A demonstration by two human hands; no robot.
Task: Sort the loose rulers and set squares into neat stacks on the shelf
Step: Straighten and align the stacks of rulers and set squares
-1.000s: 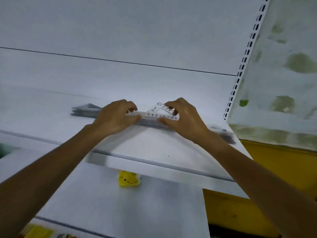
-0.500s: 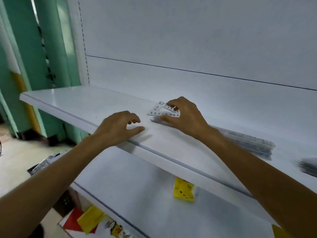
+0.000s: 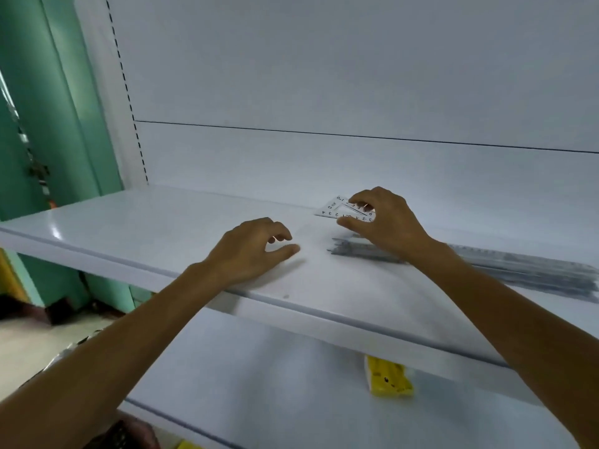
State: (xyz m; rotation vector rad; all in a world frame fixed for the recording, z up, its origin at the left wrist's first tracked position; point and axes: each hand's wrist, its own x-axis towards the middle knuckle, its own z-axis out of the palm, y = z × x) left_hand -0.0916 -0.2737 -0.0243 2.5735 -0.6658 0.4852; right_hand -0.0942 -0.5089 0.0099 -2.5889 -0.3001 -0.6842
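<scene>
A small clear set square [image 3: 334,209] with black numbers is held just above the white shelf [image 3: 136,228], pinched between the thumb and fingers of my right hand [image 3: 385,222]. Right of that hand, a stack of grey rulers [image 3: 525,270] lies lengthwise on the shelf, partly hidden by my right forearm. My left hand [image 3: 252,251] hovers over the shelf to the left with fingers loosely curled and nothing in it.
The shelf's front edge [image 3: 324,315] runs diagonally under both forearms. A yellow box [image 3: 389,377] lies on the lower shelf. Green panels [image 3: 52,124] and the floor are at the left, beyond the shelf upright.
My left hand has let go of the rulers and drawn left, empty. My right hand has lifted the set square off the ruler stack, leftwards. The view has swung left.
</scene>
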